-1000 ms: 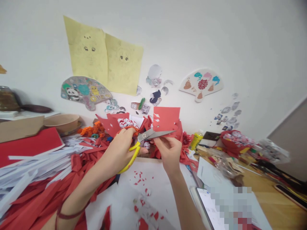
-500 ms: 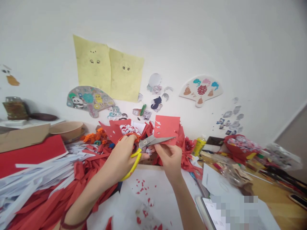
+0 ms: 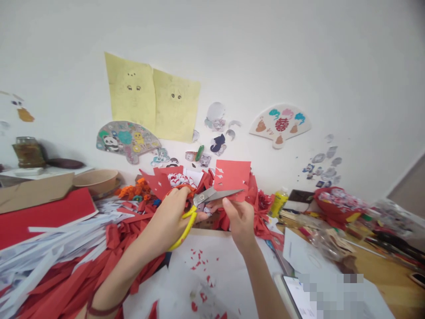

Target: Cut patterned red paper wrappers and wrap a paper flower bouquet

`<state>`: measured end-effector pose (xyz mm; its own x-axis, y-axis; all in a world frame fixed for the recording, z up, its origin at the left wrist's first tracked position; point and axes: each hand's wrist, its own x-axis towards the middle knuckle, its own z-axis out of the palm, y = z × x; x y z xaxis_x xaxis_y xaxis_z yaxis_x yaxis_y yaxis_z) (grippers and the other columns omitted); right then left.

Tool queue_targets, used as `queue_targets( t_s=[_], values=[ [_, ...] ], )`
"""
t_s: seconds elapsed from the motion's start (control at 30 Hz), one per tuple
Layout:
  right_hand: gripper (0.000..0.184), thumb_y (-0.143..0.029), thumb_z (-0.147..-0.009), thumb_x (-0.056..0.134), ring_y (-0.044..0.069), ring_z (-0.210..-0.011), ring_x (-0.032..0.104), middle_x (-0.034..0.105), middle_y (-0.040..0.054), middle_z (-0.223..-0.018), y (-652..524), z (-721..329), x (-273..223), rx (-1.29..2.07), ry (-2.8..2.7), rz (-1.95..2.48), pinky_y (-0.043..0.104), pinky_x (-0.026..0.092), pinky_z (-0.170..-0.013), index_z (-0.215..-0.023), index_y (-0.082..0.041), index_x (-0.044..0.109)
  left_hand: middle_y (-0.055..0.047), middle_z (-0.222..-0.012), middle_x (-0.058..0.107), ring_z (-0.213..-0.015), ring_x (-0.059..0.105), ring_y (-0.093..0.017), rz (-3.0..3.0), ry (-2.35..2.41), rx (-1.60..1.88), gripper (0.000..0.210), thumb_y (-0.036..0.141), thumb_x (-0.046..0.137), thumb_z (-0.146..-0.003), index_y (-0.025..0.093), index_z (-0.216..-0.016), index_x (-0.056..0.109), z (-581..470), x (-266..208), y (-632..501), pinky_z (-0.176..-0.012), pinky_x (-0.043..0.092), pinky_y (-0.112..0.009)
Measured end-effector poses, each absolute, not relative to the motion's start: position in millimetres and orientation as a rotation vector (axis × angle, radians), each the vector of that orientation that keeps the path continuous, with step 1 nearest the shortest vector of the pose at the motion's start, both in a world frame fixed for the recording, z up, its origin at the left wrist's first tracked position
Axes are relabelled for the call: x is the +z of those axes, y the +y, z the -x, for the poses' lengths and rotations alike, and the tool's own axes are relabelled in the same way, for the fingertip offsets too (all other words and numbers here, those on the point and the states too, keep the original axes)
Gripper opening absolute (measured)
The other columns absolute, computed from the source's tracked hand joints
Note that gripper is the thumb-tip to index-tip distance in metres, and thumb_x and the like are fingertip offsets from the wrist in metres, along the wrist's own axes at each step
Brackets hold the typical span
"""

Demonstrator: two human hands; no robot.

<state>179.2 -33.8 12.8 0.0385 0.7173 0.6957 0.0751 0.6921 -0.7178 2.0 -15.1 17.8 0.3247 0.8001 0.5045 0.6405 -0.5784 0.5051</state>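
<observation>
My left hand grips a pair of scissors by its yellow and orange handles. The blades are parted a little and point right, across the lower part of a square of red paper. That paper stands upright, pinched at its lower edge by my right hand. Small notches and holes show along its left side and near the bottom. Below both hands, tiny red paper scraps lie scattered on a white sheet. Part of the scissor handles is hidden behind my left fingers.
Heaps of red strips and white paper strips spread on the left. Behind the hands sit red paper pieces and a yellow bottle. A phone lies at the lower right, near a red bouquet.
My right thumb has lifted slightly and shifted right on the red paper. The scissors stay nearly in place, and the whole view has drifted a little.
</observation>
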Motion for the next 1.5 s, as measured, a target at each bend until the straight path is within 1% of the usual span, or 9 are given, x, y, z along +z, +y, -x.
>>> queue_targets(
  t_s=[0.23, 0.4, 0.47, 0.6, 0.77, 0.87, 1.2, 1.37, 1.5],
  values=[
    [0.029, -0.033, -0.089, 0.058, 0.018, -0.064, 0.071, 0.075, 0.0064, -0.070, -31.9, -179.4, 13.0, 0.548, -1.474, 0.670, 0.029, 0.059, -0.066, -0.070, -0.017, 0.073, -0.005, -0.090, 0.054, -0.084, 0.054, -0.025, -2.294, 1.287, 1.101, 0.032, 0.051, 0.057, -0.084, 0.022, -0.086, 0.043, -1.3, 19.1, -18.8, -0.074, 0.042, -0.038],
    [0.017, -0.031, -0.083, 0.066, 0.018, -0.060, 0.070, 0.075, 0.0050, -0.067, -28.4, -176.2, 8.3, 0.597, -1.352, 0.688, 0.030, 0.059, -0.063, -0.078, -0.017, 0.072, -0.005, -0.091, 0.055, -0.083, 0.054, -0.025, -2.315, 1.264, 1.134, 0.033, 0.052, 0.059, -0.082, 0.022, -0.088, 0.046, -1.4, 17.5, -16.2, -0.074, 0.043, -0.037],
    [0.016, -0.031, -0.082, 0.068, 0.019, -0.061, 0.070, 0.075, 0.0048, -0.068, -28.5, -174.3, 7.2, 0.604, -1.308, 0.694, 0.030, 0.059, -0.063, -0.077, -0.016, 0.071, -0.005, -0.088, 0.054, -0.081, 0.053, -0.024, -2.346, 1.280, 1.143, 0.032, 0.050, 0.058, -0.083, 0.022, -0.088, 0.045, -1.8, 16.9, -16.7, -0.072, 0.042, -0.037],
    [0.017, -0.031, -0.080, 0.070, 0.020, -0.067, 0.072, 0.077, 0.0072, -0.078, -33.2, -171.1, 8.4, 0.523, -1.275, 0.698, 0.030, 0.059, -0.064, -0.072, -0.016, 0.070, -0.006, -0.090, 0.055, -0.082, 0.052, -0.024, -2.376, 1.285, 1.164, 0.029, 0.047, 0.057, -0.084, 0.020, -0.089, 0.048, -0.7, 20.7, -23.4, -0.072, 0.042, -0.036],
    [0.020, -0.031, -0.083, 0.068, 0.019, -0.059, 0.071, 0.074, 0.0044, -0.064, -46.9, -166.8, 15.7, 0.413, -1.345, 0.728, 0.029, 0.058, -0.062, -0.070, -0.016, 0.071, -0.008, -0.097, 0.057, -0.090, 0.053, -0.025, -2.387, 1.213, 1.152, 0.033, 0.048, 0.058, -0.083, 0.019, -0.097, 0.051, 7.1, 32.3, -34.9, -0.078, 0.043, -0.038],
    [0.021, -0.033, -0.081, 0.070, 0.019, -0.060, 0.071, 0.075, 0.0052, -0.067, -54.8, -161.6, 18.7, 0.393, -1.326, 0.750, 0.029, 0.058, -0.062, -0.069, -0.016, 0.070, -0.009, -0.103, 0.057, -0.094, 0.054, -0.026, -2.372, 1.161, 1.145, 0.034, 0.046, 0.061, -0.082, 0.019, -0.100, 0.051, 12.3, 36.1, -38.9, -0.081, 0.043, -0.038],
    [0.020, -0.032, -0.078, 0.072, 0.019, -0.060, 0.068, 0.073, 0.0060, -0.067, -59.4, -149.2, 15.8, 0.267, -1.178, 0.742, 0.030, 0.056, -0.060, -0.069, -0.014, 0.069, -0.008, -0.095, 0.054, -0.086, 0.050, -0.025, -2.447, 1.184, 1.143, 0.023, 0.035, 0.060, -0.082, 0.019, -0.090, 0.045, 10.8, 36.9, -44.0, -0.076, 0.040, -0.039],
    [0.026, -0.034, -0.077, 0.073, 0.017, -0.054, 0.062, 0.067, 0.0045, -0.058, -54.4, -144.8, 10.4, 0.270, -1.074, 0.730, 0.034, 0.055, -0.062, -0.061, -0.014, 0.065, -0.006, -0.092, 0.052, -0.082, 0.049, -0.024, -2.442, 1.215, 1.155, 0.024, 0.038, 0.057, -0.083, 0.020, -0.088, 0.041, 8.9, 35.7, -43.7, -0.073, 0.039, -0.038],
    [0.027, -0.036, -0.075, 0.073, 0.018, -0.054, 0.061, 0.064, 0.0037, -0.055, -50.7, -140.5, 5.2, 0.298, -1.004, 0.725, 0.036, 0.055, -0.061, -0.062, -0.015, 0.063, -0.006, -0.091, 0.052, -0.080, 0.049, -0.023, -2.429, 1.219, 1.120, 0.025, 0.041, 0.055, -0.085, 0.020, -0.087, 0.041, 9.1, 37.7, -45.9, -0.071, 0.039, -0.037]
  ],
)
